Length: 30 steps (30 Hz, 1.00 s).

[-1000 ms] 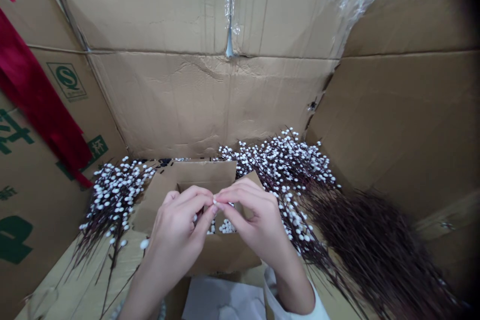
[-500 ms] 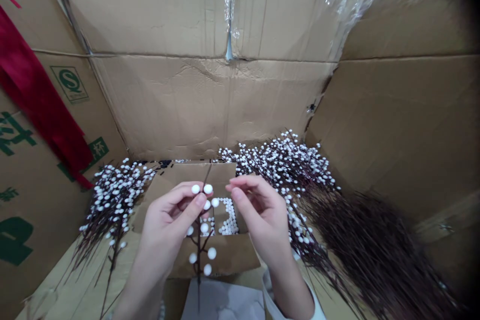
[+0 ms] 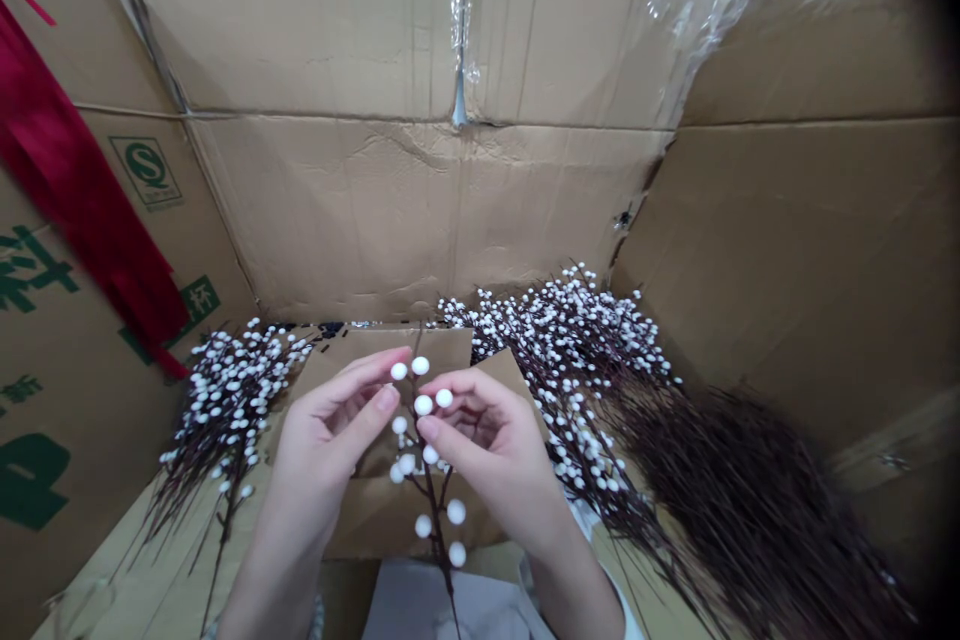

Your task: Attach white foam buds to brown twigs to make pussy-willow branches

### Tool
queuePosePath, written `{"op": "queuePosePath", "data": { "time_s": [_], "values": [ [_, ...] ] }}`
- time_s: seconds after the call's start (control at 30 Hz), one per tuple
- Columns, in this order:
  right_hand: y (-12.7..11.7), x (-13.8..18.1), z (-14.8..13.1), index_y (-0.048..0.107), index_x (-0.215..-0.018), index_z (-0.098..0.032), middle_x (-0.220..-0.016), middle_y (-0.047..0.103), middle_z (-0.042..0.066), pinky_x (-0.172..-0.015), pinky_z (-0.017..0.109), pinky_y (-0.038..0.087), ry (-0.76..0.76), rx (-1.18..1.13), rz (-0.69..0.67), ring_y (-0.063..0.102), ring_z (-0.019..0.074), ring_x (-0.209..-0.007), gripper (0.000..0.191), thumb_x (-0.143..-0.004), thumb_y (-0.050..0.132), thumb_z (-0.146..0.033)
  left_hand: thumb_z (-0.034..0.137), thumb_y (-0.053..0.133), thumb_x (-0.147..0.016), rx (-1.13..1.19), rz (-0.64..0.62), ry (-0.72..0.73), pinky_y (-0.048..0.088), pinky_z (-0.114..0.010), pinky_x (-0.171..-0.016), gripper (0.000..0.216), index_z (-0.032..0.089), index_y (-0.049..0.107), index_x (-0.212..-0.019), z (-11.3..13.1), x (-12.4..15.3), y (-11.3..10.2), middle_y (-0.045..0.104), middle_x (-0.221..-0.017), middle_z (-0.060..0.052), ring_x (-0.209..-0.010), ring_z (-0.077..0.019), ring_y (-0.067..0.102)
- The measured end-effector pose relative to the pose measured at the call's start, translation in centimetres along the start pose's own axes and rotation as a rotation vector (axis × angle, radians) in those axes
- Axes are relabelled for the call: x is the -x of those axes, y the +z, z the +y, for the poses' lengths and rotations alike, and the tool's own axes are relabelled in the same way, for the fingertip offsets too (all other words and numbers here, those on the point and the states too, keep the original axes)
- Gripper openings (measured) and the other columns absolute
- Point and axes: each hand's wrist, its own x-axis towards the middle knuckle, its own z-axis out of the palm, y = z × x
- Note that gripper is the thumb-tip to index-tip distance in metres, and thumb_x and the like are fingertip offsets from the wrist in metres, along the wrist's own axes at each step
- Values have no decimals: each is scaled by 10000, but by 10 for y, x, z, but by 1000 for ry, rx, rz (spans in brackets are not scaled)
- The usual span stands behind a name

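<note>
A thin dark twig studded with white foam beads stands nearly upright between my hands. My left hand has its fingers stretched toward the twig's top, index tip by the upper beads. My right hand is curled round the twig's middle, thumb and index pinching near a bead. Behind the hands sits a small open cardboard box; what is inside it is hidden.
A pile of beaded twigs lies at the left and a larger one at the right, next to bare brown twigs. Tall cardboard walls enclose the space. A red cloth strip hangs at left.
One second ago both hands pinched together over the small box. The beaded twig then rose in my left hand, and now my right hand has closed in and taken hold of it.
</note>
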Motion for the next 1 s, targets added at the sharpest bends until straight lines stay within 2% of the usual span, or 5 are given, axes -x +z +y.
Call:
{"op": "queuePosePath", "data": {
  "time_s": [0.27,0.53,0.7,0.83,1.0],
  "values": [
    [-22,7,-18,717,-829,-250,-746,714,-16,-554,204,521,-196,131,116,638,112,-619,113,-742,730,-179,312,802,-776,238,45,-86,559,-144,-796,177,262,772,-943,10,6,2,781,-938,10,-873,-109,700],
    [-102,55,-41,754,-880,-307,-712,706,-2,-497,187,482,-153,363,409,600,122,-588,177,-719,828,-316,232,862,-705,420,-12,-46,559,-140,-657,297,266,654,-914,15,6,-1,681,-663,60,-636,-78,639],
    [-126,80,-41,749,-795,-258,-627,664,1,-478,201,461,-86,237,574,568,123,-548,276,-612,884,-415,150,897,-612,378,65,-42,569,-115,-578,442,264,596,-914,17,6,1,732,-636,56,-569,-90,678],
    [-131,89,-42,727,-762,-226,-604,652,-14,-465,202,456,-21,128,614,558,111,-513,307,-579,899,-401,27,812,-668,326,102,-24,603,-139,-592,413,239,568,-925,21,6,5,767,-628,39,-540,-105,698],
    [-134,99,-47,707,-777,-221,-634,669,-31,-482,164,469,11,-9,630,569,82,-523,293,-587,896,-338,-116,605,-771,290,31,57,609,-118,-627,384,226,547,-936,20,8,1,790,-668,60,-576,-81,729]
  ]
}}
